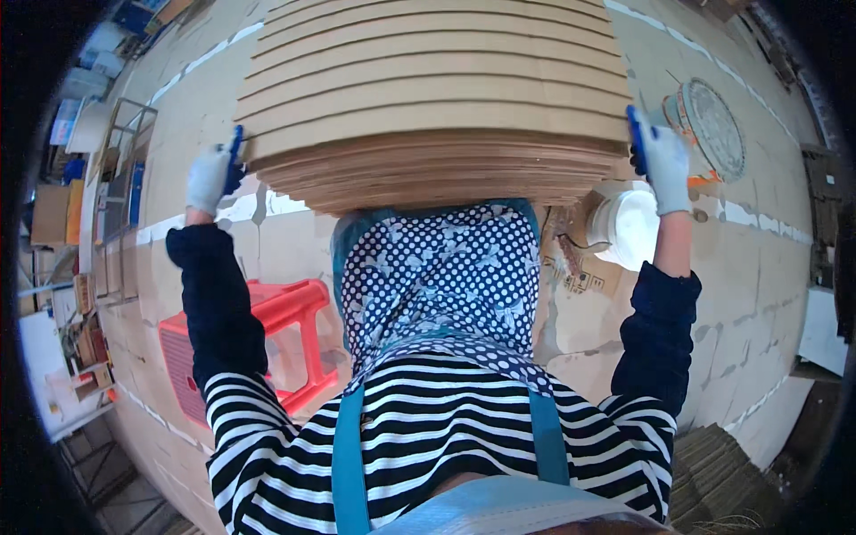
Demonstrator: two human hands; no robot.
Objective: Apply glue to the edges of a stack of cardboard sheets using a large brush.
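Note:
A thick stack of flat brown cardboard sheets lies in front of me, its upper sheets fanned back in overlapping steps. My left hand, in a white glove with a blue palm, is upright at the stack's left edge, fingers straight and palm turned inward. On the opposite edge, my right hand wears a matching glove and faces in the same way, fingers extended. Both palms are at or very close to the cardboard's sides; whether they press on it I cannot tell. Neither hand is wrapped round anything.
A red plastic stool stands by my left forearm. Near my right hand are a white bucket and a larger round tub. More stacked cardboard lies at lower right. A metal rack stands at left.

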